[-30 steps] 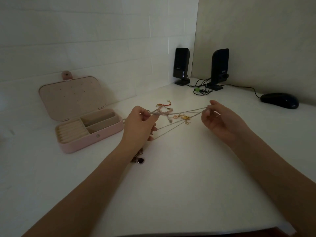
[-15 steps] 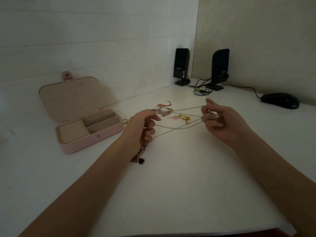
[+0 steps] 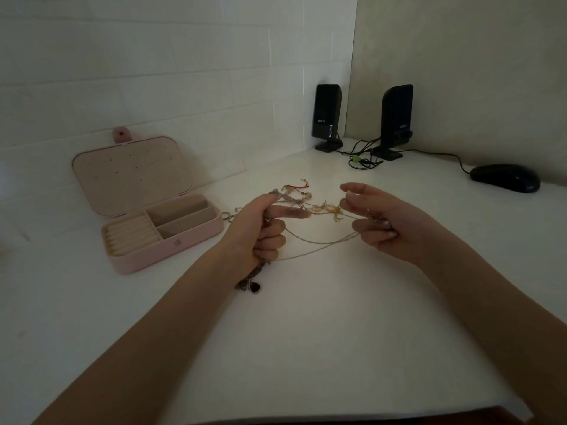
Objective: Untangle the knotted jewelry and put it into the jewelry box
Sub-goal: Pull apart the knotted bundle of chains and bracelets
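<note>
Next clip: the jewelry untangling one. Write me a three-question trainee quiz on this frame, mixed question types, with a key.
1. True or false: the jewelry box lies open on the table.
2. Which hand grips the bunch with the dark pendant hanging below it? A. left hand B. right hand
3. Fill in: the chains sag between the two ____.

Key: 1 true; 2 A; 3 hands.
</note>
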A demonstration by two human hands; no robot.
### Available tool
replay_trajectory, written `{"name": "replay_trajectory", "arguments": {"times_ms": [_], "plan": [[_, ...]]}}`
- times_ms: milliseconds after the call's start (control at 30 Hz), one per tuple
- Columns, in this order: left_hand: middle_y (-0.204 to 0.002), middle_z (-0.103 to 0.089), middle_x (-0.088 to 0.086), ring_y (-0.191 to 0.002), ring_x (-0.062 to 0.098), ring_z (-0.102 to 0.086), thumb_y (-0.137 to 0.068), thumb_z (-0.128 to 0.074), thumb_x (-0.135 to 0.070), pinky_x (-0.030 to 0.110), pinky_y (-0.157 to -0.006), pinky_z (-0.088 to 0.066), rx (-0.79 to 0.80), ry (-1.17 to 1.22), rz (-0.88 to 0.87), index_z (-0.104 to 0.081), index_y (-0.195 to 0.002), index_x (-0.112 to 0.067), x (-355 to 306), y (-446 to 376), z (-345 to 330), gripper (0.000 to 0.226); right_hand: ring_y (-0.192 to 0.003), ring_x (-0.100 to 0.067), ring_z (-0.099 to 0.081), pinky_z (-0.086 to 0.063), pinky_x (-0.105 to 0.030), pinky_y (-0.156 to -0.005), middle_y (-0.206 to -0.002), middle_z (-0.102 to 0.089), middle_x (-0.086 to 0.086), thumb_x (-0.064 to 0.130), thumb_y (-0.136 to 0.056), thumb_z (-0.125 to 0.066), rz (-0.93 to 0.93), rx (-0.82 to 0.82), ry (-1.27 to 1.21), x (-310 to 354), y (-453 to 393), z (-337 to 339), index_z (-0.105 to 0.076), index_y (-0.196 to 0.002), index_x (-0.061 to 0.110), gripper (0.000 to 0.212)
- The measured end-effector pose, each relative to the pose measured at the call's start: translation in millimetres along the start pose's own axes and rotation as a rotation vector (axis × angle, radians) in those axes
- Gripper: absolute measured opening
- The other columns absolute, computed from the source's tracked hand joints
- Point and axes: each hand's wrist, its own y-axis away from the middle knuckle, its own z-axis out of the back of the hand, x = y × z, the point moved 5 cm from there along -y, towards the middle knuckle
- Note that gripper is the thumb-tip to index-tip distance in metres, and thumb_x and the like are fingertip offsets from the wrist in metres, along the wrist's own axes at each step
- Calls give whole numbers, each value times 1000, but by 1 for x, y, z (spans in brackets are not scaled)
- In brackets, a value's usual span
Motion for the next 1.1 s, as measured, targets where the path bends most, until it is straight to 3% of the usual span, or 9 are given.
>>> {"name": "replay_trajectory", "arguments": {"times_ms": [67,167,300,433,533,667,800,933,1100], "plan": [[-40,-17,-7,-30,5,-13,-98,-37,-45,11,-37,-9,-34,4,4,-68,-70,-11,-1,-1,2,54,-38,-1,-20,-14,-10,-31,-87,-59,-2,19,-86,-60,13,3,158,0,2,-4,-61,-107,14,21],[-38,-20,-7,-28,5,-14,-98,-39,-45,9,-34,-12,-70,20,-1,-59,-71,-10,-1,-2,6,48,-42,-3,-19,-13,-13,-32,-86,-60,2,32,-76,-65,14,65,383,-4,4,-11,-64,-113,11,43],[-42,-20,-8,-30,6,-15,-96,-45,-48,11,-33,-14,-152,-50,-40,-60,-76,-13,-1,-2,9,42,-41,-6,-19,-12,-16,-36,-80,-58,3,34,-73,-68,-8,152,556,-11,6,-18,-72,-96,16,29],[-47,-20,-8,-34,7,-16,-92,-55,-46,13,-33,-14,-246,-39,-85,-40,-70,-21,-1,1,15,36,-40,-5,-19,-13,-15,-36,-65,-48,4,32,-72,-68,-9,193,557,-12,6,-19,-69,-93,11,29],[-45,-19,-8,-34,6,-15,-95,-50,-45,13,-33,-14,-201,-67,-104,-50,-67,-18,-3,1,14,39,-43,-7,-19,-12,-19,-39,-58,-42,6,28,-79,-65,-17,248,605,-12,10,-23,-70,-92,13,21],[-45,-17,-8,-34,6,-14,-97,-43,-48,13,-33,-15,-100,-111,-93,-71,-79,-16,-2,2,7,46,-48,-11,-19,-12,-25,-42,-59,-34,3,21,-92,-57,-25,297,679,-12,13,-25,-73,-109,22,23],[-44,-16,-8,-34,5,-14,-97,-44,-47,12,-33,-14,-81,-69,-91,-74,-95,-15,-1,0,6,44,-50,-11,-17,-13,-21,-40,-58,-34,2,18,-95,-55,-39,274,659,-12,12,-23,-62,-124,36,35],[-45,-15,-8,-33,5,-13,-97,-44,-46,12,-34,-13,-51,-28,-83,-75,-76,-22,0,1,4,44,-50,-12,-15,-12,-22,-41,-58,-33,2,15,-96,-52,-26,272,627,-11,12,-22,-54,-126,51,47],[-42,-16,-8,-31,4,-14,-98,-42,-44,12,-32,-12,-39,4,-75,-72,-86,-18,0,0,5,41,-54,-14,-13,-10,-24,-44,-61,-31,2,14,-97,-50,-10,309,585,-9,13,-24,-58,-122,52,46]]}}
